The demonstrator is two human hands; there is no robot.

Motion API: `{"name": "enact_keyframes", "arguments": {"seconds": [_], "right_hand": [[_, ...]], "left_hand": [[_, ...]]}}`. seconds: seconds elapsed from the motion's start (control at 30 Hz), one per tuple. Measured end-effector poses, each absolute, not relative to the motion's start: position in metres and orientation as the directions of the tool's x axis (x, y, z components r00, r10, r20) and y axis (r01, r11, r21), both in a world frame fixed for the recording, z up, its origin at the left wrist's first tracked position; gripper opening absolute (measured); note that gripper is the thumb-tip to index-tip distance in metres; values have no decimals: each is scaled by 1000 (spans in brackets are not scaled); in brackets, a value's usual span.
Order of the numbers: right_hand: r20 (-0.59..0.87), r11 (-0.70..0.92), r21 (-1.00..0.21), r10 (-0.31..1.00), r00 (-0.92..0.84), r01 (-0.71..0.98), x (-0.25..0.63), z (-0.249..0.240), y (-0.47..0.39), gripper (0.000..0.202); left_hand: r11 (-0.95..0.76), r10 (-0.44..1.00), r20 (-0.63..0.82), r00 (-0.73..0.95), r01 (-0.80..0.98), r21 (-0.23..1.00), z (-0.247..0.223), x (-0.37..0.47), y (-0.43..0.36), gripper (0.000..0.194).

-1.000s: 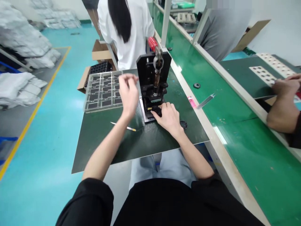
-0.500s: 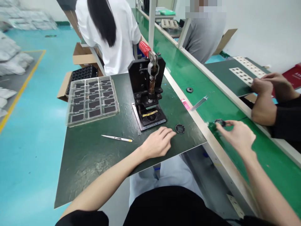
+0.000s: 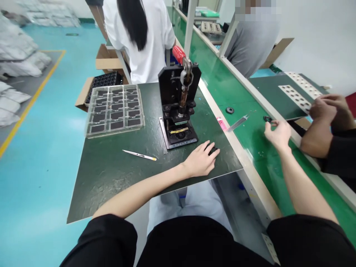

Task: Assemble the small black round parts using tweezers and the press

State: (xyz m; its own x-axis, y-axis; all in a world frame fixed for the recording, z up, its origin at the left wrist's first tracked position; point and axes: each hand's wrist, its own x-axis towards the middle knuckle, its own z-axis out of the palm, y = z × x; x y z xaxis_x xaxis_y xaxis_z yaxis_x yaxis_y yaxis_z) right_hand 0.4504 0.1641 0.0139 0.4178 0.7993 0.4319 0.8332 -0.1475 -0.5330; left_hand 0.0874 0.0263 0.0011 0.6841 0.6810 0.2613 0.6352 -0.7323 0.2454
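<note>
My left hand (image 3: pixel 201 159) rests near the front edge of the dark green table, its fingers curled over a round black part (image 3: pixel 213 150) and partly hiding it. Over the green belt, my right hand (image 3: pixel 279 134) has its thumb and forefinger at the near edge of another round black part (image 3: pixel 267 118). A black press (image 3: pixel 179 107) with a red handle (image 3: pixel 178 54) stands beyond my left hand, with a yellow strip (image 3: pixel 179 131) across its base. White tweezers (image 3: pixel 139 155) lie left of that hand.
A clear tray (image 3: pixel 115 110) of dark pieces sits at the table's back left. On the belt lie a black ring (image 3: pixel 230 110) and grey tweezers (image 3: pixel 237 123). Another person's hands (image 3: pixel 329 107) are at the far right; two people sit ahead.
My left hand has moved right, from beside the round part onto it. My right hand has carried the other part farther across the belt. The view has shifted slightly.
</note>
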Motion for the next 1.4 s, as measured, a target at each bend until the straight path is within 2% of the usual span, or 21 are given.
{"name": "enact_keyframes", "arguments": {"seconds": [0.1,0.2,0.27,0.33,0.43,0.5,0.63,0.87,1.07,1.2,1.4], "right_hand": [[479,-14,-493,830,285,870,440,19,115,25],[544,113,-413,826,145,904,417,31,55,39],[608,118,-353,783,131,928,388,36,19,43],[602,163,-427,785,145,889,350,37,-9,42],[484,279,-723,857,175,632,280,32,-23,36],[448,337,-807,884,131,485,234,28,-13,35],[439,462,-815,886,-146,351,172,20,36,29],[417,502,-771,863,-286,391,153,8,85,30],[449,555,-690,832,-327,464,149,14,93,29],[493,586,-642,809,-320,493,144,12,96,24],[487,502,-757,860,-150,418,155,14,81,25]], "left_hand": [[-740,672,294,679,600,305,0,74,22,31],[-751,657,322,681,556,356,-1,45,13,26],[-726,685,335,647,568,388,0,24,8,27],[-677,735,332,590,614,406,0,8,6,35],[-615,789,317,527,678,403,0,-3,5,45],[-611,792,324,518,691,386,-1,-4,5,49],[-651,757,345,555,679,340,-3,-5,6,51],[-671,742,302,599,660,337,-1,-9,6,47],[-682,731,292,616,668,298,5,-10,5,49],[-702,709,271,651,616,356,9,-21,11,52],[-668,724,220,654,583,463,11,-29,15,49]]}}
